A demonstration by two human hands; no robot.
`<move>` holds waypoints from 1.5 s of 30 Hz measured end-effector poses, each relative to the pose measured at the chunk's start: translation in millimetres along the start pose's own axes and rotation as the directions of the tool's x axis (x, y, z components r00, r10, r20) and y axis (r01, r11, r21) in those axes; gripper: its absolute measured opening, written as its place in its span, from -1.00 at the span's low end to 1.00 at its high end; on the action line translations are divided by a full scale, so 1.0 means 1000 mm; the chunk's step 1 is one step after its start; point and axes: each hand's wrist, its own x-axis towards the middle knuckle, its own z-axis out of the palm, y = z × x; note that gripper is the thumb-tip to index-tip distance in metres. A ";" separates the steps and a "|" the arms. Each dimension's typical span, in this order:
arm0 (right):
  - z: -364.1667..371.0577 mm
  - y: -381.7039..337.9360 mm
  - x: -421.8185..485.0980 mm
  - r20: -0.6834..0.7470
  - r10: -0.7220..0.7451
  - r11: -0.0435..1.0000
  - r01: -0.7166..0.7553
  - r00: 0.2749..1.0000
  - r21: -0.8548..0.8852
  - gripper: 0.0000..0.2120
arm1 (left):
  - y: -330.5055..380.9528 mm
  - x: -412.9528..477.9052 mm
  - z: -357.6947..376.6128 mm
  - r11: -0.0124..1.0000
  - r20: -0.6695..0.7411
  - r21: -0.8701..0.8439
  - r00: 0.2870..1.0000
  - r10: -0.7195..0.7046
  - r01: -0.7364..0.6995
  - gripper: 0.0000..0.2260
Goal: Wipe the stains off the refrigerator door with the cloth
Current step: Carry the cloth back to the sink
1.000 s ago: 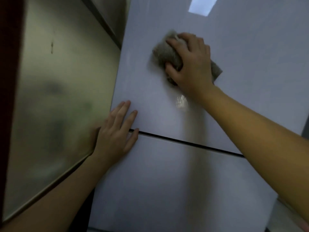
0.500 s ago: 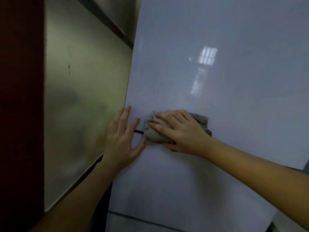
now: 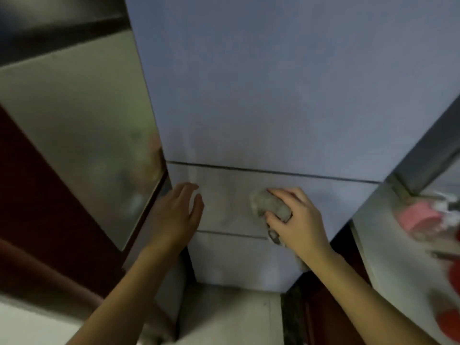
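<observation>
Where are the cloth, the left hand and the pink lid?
cloth (image 3: pixel 270 204): head view, bunched grey part beside the fingers.
left hand (image 3: pixel 178 216): head view, back of the hand.
pink lid (image 3: pixel 418 217): head view, its blurred side.

The refrigerator door (image 3: pixel 273 95) is a pale, bluish-grey, smooth panel filling the upper centre of the frame, with two thin dark seams crossing it lower down. The cloth (image 3: pixel 270 204), grey and bunched into a wad, presses against the narrow panel between those seams, right of centre.
</observation>
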 end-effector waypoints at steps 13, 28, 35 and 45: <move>-0.033 0.040 -0.311 0.253 0.826 0.504 -0.861 0.504 0.067 -0.70 | 0.017 -0.213 0.023 0.932 0.816 0.226 0.467 -0.341 0.285 -0.78; -0.022 -0.067 -0.410 -0.074 0.997 0.058 -0.954 0.037 0.294 -0.93 | -0.005 -0.214 0.089 0.992 0.990 0.077 0.112 -0.088 0.103 -0.84; 0.003 -0.160 -0.445 -0.262 0.937 -0.076 -0.866 -0.232 0.495 -0.88 | 0.018 -0.200 0.115 0.973 0.989 -0.146 -0.064 0.137 -0.176 -0.63; 0.069 -0.318 -0.539 -0.369 0.603 -0.190 -0.576 -0.707 0.795 -0.73 | 0.126 -0.295 0.128 0.621 0.829 -0.540 -0.485 0.278 -0.568 -0.79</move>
